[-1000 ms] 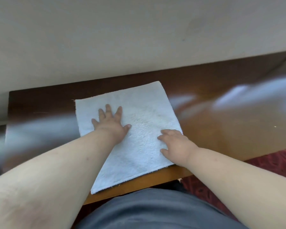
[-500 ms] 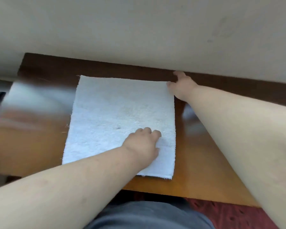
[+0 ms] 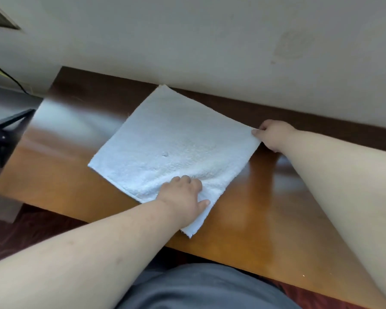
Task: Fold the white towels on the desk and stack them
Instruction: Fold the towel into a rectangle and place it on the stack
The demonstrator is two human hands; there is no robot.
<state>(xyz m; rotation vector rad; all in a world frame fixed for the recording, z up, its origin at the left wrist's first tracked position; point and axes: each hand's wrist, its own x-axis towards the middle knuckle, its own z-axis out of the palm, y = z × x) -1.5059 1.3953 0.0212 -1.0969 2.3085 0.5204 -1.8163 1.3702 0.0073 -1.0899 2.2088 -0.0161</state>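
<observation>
One white towel (image 3: pixel 169 148) lies flat on the wooden desk (image 3: pixel 265 215), turned like a diamond with its far corner touching the wall. My left hand (image 3: pixel 184 197) rests on the towel's near corner, fingers curled and bunching the cloth under them. My right hand (image 3: pixel 273 134) pinches the towel's right corner between thumb and fingers. No other towel is in view.
A pale wall (image 3: pixel 187 41) runs along the desk's far edge. Dark metal legs and a cable (image 3: pixel 2 128) stand past the desk's left end. Red patterned carpet (image 3: pixel 31 228) lies below, and my grey-clad lap (image 3: pixel 198 288) is at the near edge.
The towel has rotated from square-on to a diamond position. My right hand went from the far right corner by the wall to pinching the right corner. My left hand stayed on the near part.
</observation>
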